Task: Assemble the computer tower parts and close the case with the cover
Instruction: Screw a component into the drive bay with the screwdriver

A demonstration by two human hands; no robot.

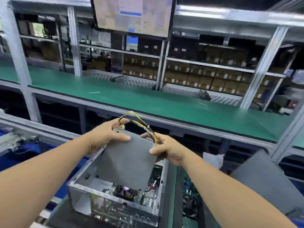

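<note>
A grey metal power supply box (126, 160) hangs tilted above the open computer case (115, 199). My left hand (107, 137) grips its upper left corner, fingers curled over the far edge near a white connector. My right hand (166, 148) grips the upper right corner, thumb on the flat face. A bundle of yellow and black cables (146, 125) loops up from the box between my hands. Inside the case a motherboard (131, 195) shows below the box. The lower part of the box hides the case's interior.
A dark grey panel (269, 183) lies at the right on the green bench (174, 195). A long green conveyor shelf (148, 99) runs across behind. Racks with cardboard boxes (205, 79) fill the back. A monitor (131, 14) hangs above. Loose cables (189, 195) lie right of the case.
</note>
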